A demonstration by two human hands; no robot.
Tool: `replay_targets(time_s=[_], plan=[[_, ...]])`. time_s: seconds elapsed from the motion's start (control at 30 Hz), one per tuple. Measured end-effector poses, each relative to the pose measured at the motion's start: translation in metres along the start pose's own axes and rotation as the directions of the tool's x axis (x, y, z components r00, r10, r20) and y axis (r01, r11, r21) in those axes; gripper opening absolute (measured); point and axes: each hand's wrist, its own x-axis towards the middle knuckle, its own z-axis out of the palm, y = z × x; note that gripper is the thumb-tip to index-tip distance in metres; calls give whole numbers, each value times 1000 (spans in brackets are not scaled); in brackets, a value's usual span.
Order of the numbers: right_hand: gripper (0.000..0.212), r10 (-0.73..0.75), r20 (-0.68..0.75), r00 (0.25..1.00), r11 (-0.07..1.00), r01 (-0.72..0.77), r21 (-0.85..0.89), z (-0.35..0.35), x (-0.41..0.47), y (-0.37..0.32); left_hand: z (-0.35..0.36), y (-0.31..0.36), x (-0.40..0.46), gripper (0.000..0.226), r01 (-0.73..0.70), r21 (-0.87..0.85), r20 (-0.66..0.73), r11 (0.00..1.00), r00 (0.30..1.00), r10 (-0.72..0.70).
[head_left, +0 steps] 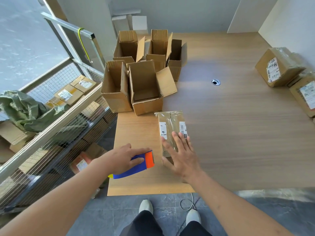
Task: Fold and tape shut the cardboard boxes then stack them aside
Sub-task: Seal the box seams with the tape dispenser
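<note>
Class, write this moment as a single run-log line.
left hand: on tape dispenser | right hand: flat on taped box | open boxes: waiting | stacked boxes: far right

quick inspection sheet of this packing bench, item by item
surface: wooden table, grommet hole mid-top
job's things: taped box lying near the front edge; open boxes clustered at back left, flaps up; sealed boxes grouped at far right
clutter: nothing seen on the table
grippers: left hand gripping the blue and orange tape dispenser beside the taped box; right hand flat on that box, fingers spread
cables: grey cable looped on the floor by the feet
surroundings: wire cage at left holding labelled parcels and a green sack; tiled floor
</note>
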Motion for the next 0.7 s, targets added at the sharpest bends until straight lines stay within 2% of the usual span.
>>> replay_targets(time_s=[0.13,0.7], plan=[[85,119,-10,993,992,-119,-45,7,9,-20,6,14,10,46,36,-11,-11,999,999,-36],[80,147,-2,989,983,-147,-108,7,8,-29,4,21,39,47,0,-106,66,994,998,7]])
